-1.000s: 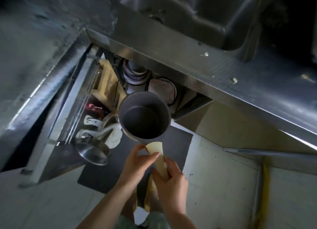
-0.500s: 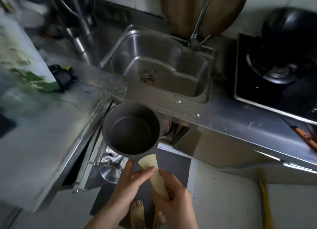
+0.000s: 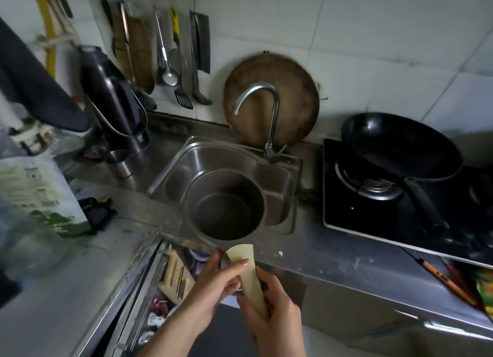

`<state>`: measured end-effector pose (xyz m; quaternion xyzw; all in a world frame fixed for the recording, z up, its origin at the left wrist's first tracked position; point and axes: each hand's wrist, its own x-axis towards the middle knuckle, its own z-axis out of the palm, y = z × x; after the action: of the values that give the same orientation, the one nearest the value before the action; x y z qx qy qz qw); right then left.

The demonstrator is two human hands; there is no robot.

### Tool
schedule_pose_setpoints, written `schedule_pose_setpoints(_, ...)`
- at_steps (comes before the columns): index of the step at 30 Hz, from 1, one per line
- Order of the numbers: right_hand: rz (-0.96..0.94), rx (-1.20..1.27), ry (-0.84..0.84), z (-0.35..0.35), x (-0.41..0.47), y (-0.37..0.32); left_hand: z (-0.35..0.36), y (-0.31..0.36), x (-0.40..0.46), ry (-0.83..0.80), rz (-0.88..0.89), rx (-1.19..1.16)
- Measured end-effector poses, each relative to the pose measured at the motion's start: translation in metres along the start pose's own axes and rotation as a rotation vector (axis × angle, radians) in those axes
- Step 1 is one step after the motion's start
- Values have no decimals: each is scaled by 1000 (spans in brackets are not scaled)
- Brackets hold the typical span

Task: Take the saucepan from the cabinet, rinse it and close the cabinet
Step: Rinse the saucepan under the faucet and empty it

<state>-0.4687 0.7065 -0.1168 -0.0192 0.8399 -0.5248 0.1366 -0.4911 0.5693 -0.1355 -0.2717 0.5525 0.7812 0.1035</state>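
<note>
both hands [image 3: 234,290] grip saucepan [image 3: 225,204] handle over sink [image 3: 277,193]

The grey metal saucepan [image 3: 225,204] hides the steel sink's [image 3: 277,177] front; the open cabinet's [image 3: 170,274] contents blur; the colourful packet [image 3: 484,290] is cut off at the right edge.

We see a black frying pan [image 3: 400,145] on the gas hob [image 3: 373,204] at right, a round wooden board [image 3: 290,89] leaning on the wall top centre, utensils [image 3: 170,55] hanging upper left, steel cup [image 3: 120,163] mid-left.
</note>
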Motion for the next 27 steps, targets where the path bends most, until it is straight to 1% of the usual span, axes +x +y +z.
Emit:
schedule_pose_setpoints(4,0,-43,31,-12,25,-2,21,9,23,-18,-17,-58)
schedule_pose_setpoints(10,-12,-79,60,-12,68,-5,25,25,61,-22,-28,-19)
schedule_pose_setpoints(16,14,-122,53,16,134,-13,4,45,134,-32,-106,-86)
schedule_pose_setpoints(21,84,-94,41,48,193,-22,-25,68,204,-80,-119,-59)
schedule_pose_setpoints(27,135,-80,-54,62,247,-31,-40,89,264,-112,-197,-39)
